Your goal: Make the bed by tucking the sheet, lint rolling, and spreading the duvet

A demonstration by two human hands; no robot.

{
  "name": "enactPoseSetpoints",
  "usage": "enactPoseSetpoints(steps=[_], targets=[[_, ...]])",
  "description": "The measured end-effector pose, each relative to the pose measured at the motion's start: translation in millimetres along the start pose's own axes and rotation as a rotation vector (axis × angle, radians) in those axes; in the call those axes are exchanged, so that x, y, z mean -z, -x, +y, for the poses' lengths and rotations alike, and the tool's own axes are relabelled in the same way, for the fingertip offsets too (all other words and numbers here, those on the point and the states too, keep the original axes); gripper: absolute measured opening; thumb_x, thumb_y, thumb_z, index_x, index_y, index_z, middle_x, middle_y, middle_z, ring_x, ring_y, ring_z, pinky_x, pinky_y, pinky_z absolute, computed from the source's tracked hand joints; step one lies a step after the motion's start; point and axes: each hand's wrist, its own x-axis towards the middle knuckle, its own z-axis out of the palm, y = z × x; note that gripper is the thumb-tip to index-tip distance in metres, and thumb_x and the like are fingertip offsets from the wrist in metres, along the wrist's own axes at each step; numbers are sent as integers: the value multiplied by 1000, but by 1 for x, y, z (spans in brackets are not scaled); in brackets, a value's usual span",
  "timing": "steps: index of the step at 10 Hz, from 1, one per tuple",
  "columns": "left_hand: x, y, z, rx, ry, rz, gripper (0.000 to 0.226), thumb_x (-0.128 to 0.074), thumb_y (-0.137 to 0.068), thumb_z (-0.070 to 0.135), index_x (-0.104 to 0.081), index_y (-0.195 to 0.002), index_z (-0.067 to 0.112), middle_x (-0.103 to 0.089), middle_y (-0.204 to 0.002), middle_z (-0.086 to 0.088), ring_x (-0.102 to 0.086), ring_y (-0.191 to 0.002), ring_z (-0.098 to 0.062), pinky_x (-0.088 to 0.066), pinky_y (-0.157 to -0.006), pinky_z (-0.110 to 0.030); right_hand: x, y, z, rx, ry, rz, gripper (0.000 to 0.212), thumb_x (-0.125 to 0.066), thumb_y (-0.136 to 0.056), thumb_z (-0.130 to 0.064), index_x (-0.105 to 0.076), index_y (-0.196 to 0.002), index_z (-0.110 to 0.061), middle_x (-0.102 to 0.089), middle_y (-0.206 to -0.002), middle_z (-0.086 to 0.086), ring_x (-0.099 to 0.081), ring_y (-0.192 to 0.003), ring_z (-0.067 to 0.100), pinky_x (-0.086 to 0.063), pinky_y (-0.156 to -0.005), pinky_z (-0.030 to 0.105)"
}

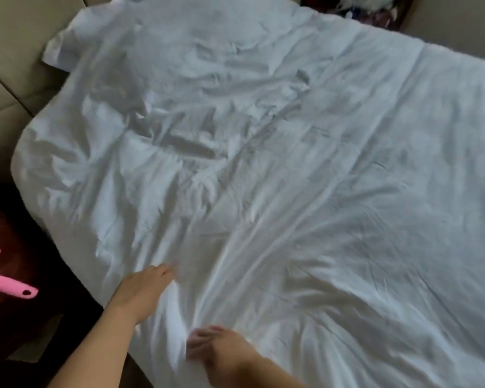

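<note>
A white duvet (pixel 263 163) covers nearly the whole bed, spread from the near edge to the far edge and heavily wrinkled, with the deepest folds bunched toward the far left corner. One flap of it sticks out past the far left corner against the beige padded headboard (pixel 9 65). Beyond the far right corner of the bed a dark heap of mixed things (pixel 375 9) shows, too blurred to tell apart. A dark reddish-brown nightstand (pixel 17 261) stands beside the bed's left edge, and a pink lint roller (pixel 0 278) lies on it, handle toward the bed. The left hand (pixel 143 292) rests on the duvet at the near left edge, fingers stretched out fairly straight and flat on the cloth, holding nothing. The right hand (pixel 221 351) is just beside it at the near edge, its grip curled, fingers seemingly gathering a fold of the duvet, though motion blur makes this unsure.
</note>
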Motion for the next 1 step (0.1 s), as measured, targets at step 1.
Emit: enactPoseSetpoints(steps=[1], targets=[[38, -4, 1, 18, 36, -146, 58, -33, -93, 5, -32, -144, 33, -38, -143, 5, -45, -127, -17, -41, -101, -31, 46, -11, -12, -355, -351, 275, 32, -54, -76, -3, -73, -97, -18, -69, -81, -16, -61, -90, 2, -41, -86, 12]])
